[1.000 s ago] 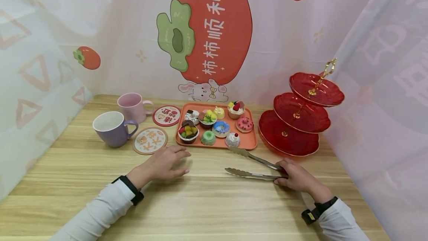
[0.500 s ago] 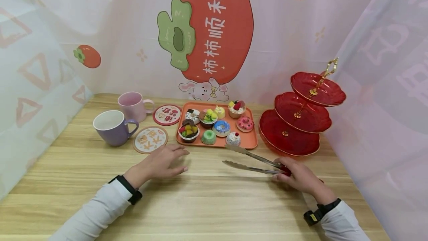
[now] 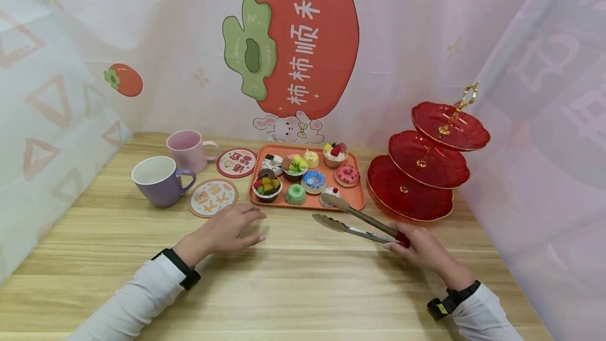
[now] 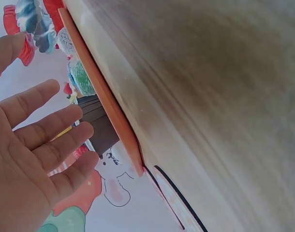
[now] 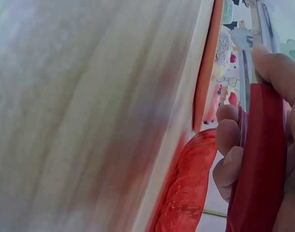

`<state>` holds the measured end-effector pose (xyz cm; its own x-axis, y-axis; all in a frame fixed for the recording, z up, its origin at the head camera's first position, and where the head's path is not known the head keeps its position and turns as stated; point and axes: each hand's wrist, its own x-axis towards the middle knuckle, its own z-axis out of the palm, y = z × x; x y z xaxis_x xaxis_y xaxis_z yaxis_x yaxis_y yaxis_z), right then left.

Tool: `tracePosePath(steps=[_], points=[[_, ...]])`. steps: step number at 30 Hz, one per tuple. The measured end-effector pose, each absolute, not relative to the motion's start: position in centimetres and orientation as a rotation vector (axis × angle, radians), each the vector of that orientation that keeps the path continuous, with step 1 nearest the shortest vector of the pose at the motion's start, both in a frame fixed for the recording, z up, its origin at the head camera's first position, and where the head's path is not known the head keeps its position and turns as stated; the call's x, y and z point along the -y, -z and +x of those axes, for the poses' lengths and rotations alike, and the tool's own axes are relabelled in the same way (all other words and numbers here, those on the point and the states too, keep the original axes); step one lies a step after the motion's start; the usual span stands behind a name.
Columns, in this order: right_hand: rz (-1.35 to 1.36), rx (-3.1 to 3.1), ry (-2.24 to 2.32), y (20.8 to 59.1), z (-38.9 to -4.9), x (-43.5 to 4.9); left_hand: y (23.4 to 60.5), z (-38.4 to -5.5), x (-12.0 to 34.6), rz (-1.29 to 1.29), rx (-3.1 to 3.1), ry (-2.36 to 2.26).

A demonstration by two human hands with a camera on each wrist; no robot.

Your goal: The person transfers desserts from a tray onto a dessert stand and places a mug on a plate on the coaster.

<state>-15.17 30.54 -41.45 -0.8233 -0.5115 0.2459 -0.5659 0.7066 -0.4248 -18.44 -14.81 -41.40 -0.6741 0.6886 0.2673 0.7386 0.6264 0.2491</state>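
My right hand (image 3: pixel 423 251) grips a pair of metal tongs (image 3: pixel 366 218) by the red handles (image 5: pixel 263 159). The tongs' arms stand apart, and the upper tip overlaps the small white cake with a red cherry (image 3: pixel 326 197) at the front right of the orange tray (image 3: pixel 312 206). On that tray sit several toy pastries, among them a blue donut (image 3: pixel 313 181), a pink donut (image 3: pixel 347 175), a green cake (image 3: pixel 295 194) and fruit cupcakes. My left hand (image 3: pixel 229 229), fingers spread and holding nothing, hovers by the tray's front left corner; its palm (image 4: pixel 22 159) shows in the left wrist view.
A three-tier red stand (image 3: pixel 428 162) with a gold handle stands right of the tray. On the left are a purple mug (image 3: pixel 158 186), a pink mug (image 3: pixel 187 154) and two round coasters, one orange-rimmed (image 3: pixel 213 199), one red-rimmed (image 3: pixel 238 163). A printed cloth (image 3: pixel 165 41) hangs behind.
The tongs' tips have lifted and shifted, the upper one now over the white cherry cake rather than in front of it. My left hand has barely moved.
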Motion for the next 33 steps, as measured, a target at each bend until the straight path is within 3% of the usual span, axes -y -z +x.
tracePosePath(steps=[13,33], points=[[0.872,2.777,-0.618,40.8,-15.9,-28.4,42.0,-20.4,15.6,-0.971,2.777,0.745],[0.947,2.742,-0.545,40.5,-18.0,-24.0,42.2,-22.9,15.8,-0.275,2.828,1.372]])
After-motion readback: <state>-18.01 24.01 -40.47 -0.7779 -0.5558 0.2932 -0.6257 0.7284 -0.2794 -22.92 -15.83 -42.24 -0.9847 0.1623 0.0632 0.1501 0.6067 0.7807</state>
